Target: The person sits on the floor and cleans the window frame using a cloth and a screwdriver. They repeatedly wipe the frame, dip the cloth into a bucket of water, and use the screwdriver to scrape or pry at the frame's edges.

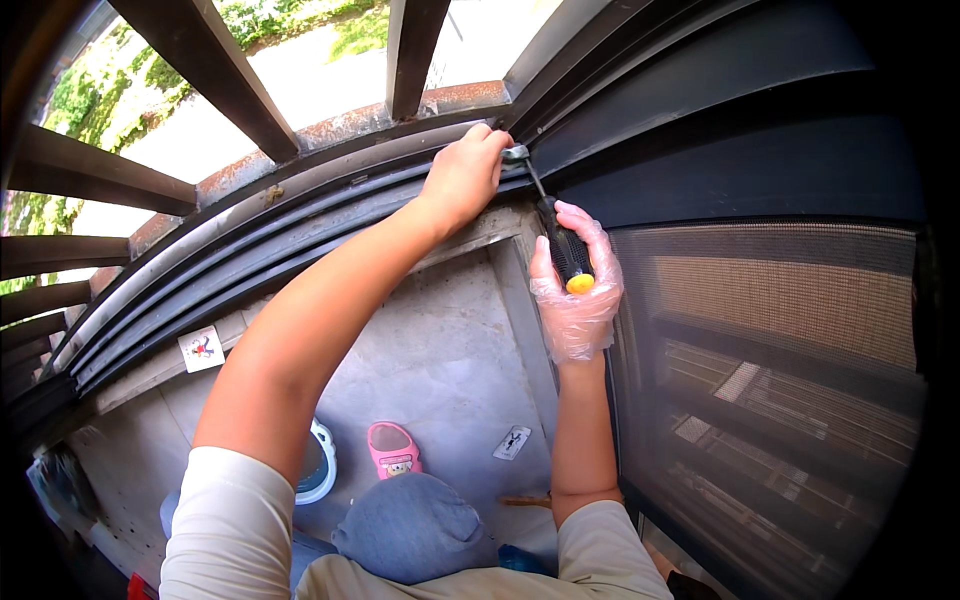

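Observation:
My right hand [585, 318], in a clear plastic glove, is wrapped round a screwdriver [572, 258] with a black ribbed handle and a yellow end cap. Its thin shaft points away from me into the far right corner of the dark window track [330, 205]. At that corner my bare left hand [465, 180] has its fingers closed on a small crumpled grey-green cloth [515, 155], which sits at the shaft's tip. The tip itself is hidden by the cloth.
Dark metal bars [225, 80] stand beyond the track. A mesh screen panel [780, 270] closes off the right side. Below are a light-blue basin [327, 475], a pink clog [393, 447], my denim knee [412, 525] and a picture card [512, 443]. Another card [201, 349] lies by the sill.

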A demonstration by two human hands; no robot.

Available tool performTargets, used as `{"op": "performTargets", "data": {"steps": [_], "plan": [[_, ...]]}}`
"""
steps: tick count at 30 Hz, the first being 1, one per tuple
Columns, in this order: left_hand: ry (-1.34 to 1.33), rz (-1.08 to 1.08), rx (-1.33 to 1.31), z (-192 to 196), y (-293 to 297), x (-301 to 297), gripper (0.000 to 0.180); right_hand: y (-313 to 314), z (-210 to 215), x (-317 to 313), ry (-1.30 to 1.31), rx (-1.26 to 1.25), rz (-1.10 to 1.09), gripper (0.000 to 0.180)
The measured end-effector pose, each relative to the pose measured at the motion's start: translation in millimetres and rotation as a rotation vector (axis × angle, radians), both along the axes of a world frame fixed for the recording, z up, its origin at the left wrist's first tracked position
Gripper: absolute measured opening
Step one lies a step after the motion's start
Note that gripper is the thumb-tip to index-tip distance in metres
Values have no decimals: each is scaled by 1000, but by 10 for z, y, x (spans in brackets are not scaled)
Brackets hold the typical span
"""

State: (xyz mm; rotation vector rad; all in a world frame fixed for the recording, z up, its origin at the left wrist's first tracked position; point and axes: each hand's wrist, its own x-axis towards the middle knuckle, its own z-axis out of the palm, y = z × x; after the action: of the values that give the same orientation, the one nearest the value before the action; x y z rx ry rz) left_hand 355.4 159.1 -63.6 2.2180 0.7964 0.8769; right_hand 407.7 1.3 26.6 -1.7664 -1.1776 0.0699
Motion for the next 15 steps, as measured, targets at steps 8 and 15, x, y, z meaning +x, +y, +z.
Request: {"op": "performTargets", "data": {"steps": [8, 15], "plan": [[315, -127, 91, 38, -5, -14, 30, 89, -62, 29, -30, -102, 6, 28], [310, -197, 139, 27, 15, -71, 30, 73, 93, 76, 9, -243, 43, 30]]}}
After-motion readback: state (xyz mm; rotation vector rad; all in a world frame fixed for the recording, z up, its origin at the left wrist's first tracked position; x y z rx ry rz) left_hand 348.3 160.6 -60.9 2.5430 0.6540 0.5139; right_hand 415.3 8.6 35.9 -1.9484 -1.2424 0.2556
